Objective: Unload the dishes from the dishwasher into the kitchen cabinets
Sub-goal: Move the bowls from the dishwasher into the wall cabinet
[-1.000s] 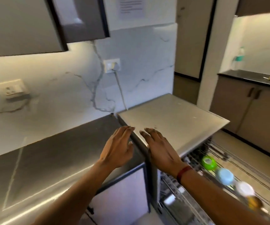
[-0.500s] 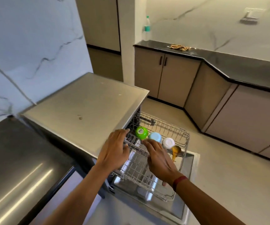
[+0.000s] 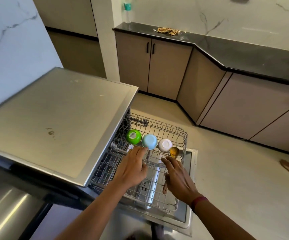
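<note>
1. Plainly, both hands were empty. The left hand (image 3: 131, 168) reached flat over the rack (image 3: 184, 135) with fingers straight and fingertips at the near edge of the blue bowl (image 3: 149, 141). Whether they touched it could not be told.
2. The right hand (image 3: 178, 177), fingers spread and relaxed, hung over the rack's right side. It was just short of the amber cup (image 3: 174, 152) and gripped nothing.
3. The dishes sat in a row across the pulled-out rack. The green bowl (image 3: 133, 136), the blue bowl and the white bowl (image 3: 165, 144) were all upside down. The amber cup was at the right end.
4. Judged from that, the unloading looked barely begun, if at all. Four pieces sat in the rack, none was in a hand, and every cabinet in view was shut. Each piece had yet to be lifted out and shelved.
5. The rack stood out over the lowered door (image 3: 190, 163), below the dishwasher's grey, lightly stained top (image 3: 53, 118).
6. Farther out, a pale floor (image 3: 227, 179) ran to beige cabinets (image 3: 168, 66) under a black counter (image 3: 244, 52). The counter held a bottle (image 3: 127, 9) and a brownish heap (image 3: 168, 31). The walls looked like marble.
</note>
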